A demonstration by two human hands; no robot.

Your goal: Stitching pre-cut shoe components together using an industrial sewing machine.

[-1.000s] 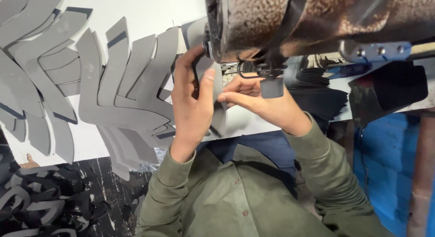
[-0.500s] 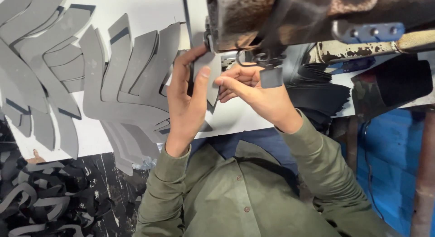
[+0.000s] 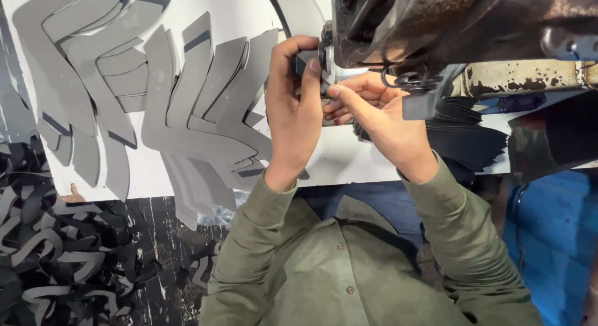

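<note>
A white table [image 3: 349,161] fills the upper frame, with grey cut pieces [image 3: 180,108] fanned across it at 10 o'clock and black offcuts [image 3: 56,257] heaped on the dark floor at 8 o'clock. A worn machine head [image 3: 461,27] crosses from 12 to 2 o'clock, cut off at the top edge. A blue block [image 3: 551,239] sits at 4 o'clock. Beneath the machine, the left hand [image 3: 293,108] pinches a small dark piece [image 3: 303,59], fingers closed on it. The right hand [image 3: 380,120] presses fingertips beside it; whether it holds anything is hidden.
</note>
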